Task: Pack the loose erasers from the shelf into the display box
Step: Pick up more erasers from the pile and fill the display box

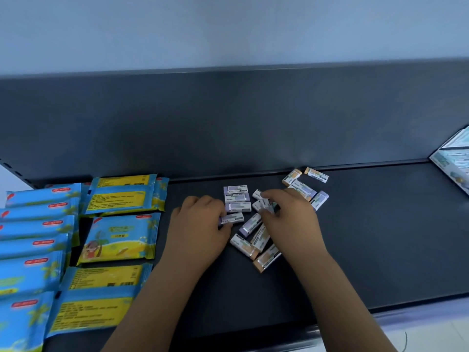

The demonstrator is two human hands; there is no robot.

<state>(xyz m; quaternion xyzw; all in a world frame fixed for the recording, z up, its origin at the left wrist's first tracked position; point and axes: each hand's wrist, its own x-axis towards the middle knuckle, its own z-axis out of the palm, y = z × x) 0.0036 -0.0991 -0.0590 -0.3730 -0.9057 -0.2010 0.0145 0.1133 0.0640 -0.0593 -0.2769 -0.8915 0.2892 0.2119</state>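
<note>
Several small sleeved erasers lie loose on the dark shelf point(355, 237). A neat column of them point(236, 196) lines up beside my left hand point(200, 224), which pinches the lowest eraser point(232, 218) of that column. My right hand point(289, 214) grips one eraser point(266, 205) among a scattered heap. More erasers lie below the hands point(253, 240) and behind the right hand near the back wall point(316, 174). A box with pale blue print point(454, 161), perhaps the display box, shows partly at the right edge.
Blue and yellow wipe packets point(119, 237) cover the shelf's left part in rows. The dark back panel point(228, 118) rises behind the erasers. The shelf's front edge point(380, 316) runs below my forearms.
</note>
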